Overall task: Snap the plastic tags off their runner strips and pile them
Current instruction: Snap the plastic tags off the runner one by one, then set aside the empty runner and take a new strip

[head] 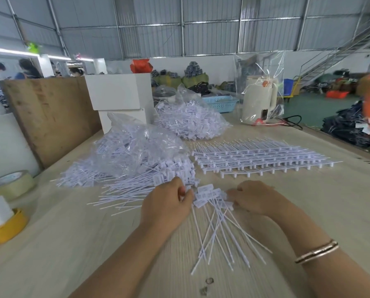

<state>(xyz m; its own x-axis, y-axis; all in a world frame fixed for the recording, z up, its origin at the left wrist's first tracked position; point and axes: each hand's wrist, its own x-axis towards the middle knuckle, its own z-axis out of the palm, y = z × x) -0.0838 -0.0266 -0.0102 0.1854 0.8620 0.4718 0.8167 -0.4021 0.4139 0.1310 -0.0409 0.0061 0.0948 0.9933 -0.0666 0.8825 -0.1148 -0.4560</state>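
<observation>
1. Both hands work close together at the near middle of the surface (309, 201). Our left hand (167, 203) has its fingers curled round the head end of a small bunch of tags (210, 196); our right hand (253, 200) pinches the same bunch from the other side. Whether a runner strip is still in that grip we cannot tell; the fingers hide it.
2. Long white tails of the held tags fan toward us, their tips resting on the surface.
3. Loose pile (136, 183) of separated tags lies just left of the left hand, spilling from an open clear bag (136, 145). A second bag (190, 119) of tags sits farther back.
4. Unsnapped strips (259, 158) lie stacked in rows beyond the right hand, apart from it.
5. Elsewhere: tape roll (12, 183) at the left edge, a pale kettle (259, 100) in plastic wrap at the back.
6. Risks, as we judge them:
   - The splayed tails could tangle and drag neighbours off as we carry the bunch to the pile.
   - A loose pinch could drop heads onto the surface, scattering tags short of the pile.
   - A careless sweep leftward might knock the pile's long tails outward.
</observation>
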